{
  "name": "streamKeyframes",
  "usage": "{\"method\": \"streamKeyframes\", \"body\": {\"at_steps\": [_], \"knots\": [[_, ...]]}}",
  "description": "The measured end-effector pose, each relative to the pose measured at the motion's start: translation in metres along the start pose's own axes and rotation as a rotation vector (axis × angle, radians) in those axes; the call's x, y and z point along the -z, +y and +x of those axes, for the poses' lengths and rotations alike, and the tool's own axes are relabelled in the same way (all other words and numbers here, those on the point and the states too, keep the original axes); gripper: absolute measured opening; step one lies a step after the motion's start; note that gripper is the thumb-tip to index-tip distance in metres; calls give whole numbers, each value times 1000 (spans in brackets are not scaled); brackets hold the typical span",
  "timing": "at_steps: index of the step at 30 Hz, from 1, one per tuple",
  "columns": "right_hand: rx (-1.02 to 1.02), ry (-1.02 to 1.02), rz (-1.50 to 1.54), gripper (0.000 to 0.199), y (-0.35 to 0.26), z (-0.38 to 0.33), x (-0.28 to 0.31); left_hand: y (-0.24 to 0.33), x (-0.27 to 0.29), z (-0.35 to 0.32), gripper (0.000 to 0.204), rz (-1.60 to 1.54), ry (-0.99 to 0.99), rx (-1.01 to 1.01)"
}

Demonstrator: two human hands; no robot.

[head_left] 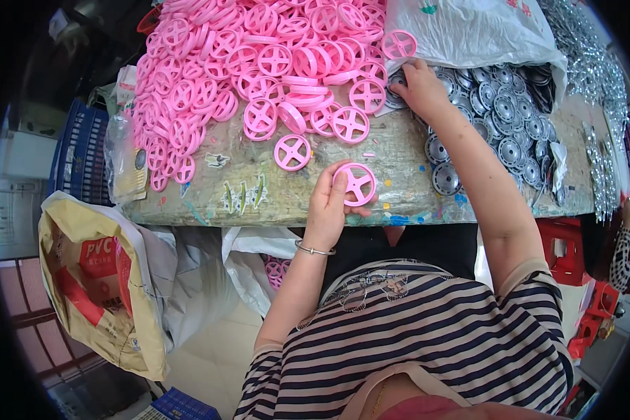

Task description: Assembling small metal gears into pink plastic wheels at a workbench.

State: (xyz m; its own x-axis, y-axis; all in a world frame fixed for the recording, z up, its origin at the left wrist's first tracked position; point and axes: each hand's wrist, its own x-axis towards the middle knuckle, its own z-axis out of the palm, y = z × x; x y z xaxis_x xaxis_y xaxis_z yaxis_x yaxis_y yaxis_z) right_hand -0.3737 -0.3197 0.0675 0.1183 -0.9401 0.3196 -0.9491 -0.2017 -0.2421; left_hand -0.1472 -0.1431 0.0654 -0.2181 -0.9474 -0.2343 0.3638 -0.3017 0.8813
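My left hand (327,203) holds a pink four-spoked plastic wheel (359,183) just above the table's near edge, thumb on its rim and fingers beneath. My right hand (424,89) reaches to the far side, between the pink pile and the grey discs. Its thumb and fingers close round a silver-grey disc (395,96), which they partly cover. Another pink wheel (399,44) lies just beyond those fingertips. Nearest my left hand on the table is a single pink wheel (292,152), flat at the front of the heap.
A large heap of pink wheels (210,63) covers the table's far left. Silver-grey discs (504,108) spill from a white sack (476,31) at right, beside silver tinsel (602,77). An open paper sack (56,280) stands at lower left. Red stools (565,248) are at right.
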Motion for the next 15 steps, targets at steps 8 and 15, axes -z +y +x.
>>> {"method": "streamKeyframes", "body": {"at_steps": [8, 15], "knots": [[-87, -133, 45, 52, -2, -6, 0, -7, 12, 3, 42, -184, -62, -35], [21, 67, 328, 37, 8, -13, 3, -6, 6, 5, 42, -148, -73, -38]]}}
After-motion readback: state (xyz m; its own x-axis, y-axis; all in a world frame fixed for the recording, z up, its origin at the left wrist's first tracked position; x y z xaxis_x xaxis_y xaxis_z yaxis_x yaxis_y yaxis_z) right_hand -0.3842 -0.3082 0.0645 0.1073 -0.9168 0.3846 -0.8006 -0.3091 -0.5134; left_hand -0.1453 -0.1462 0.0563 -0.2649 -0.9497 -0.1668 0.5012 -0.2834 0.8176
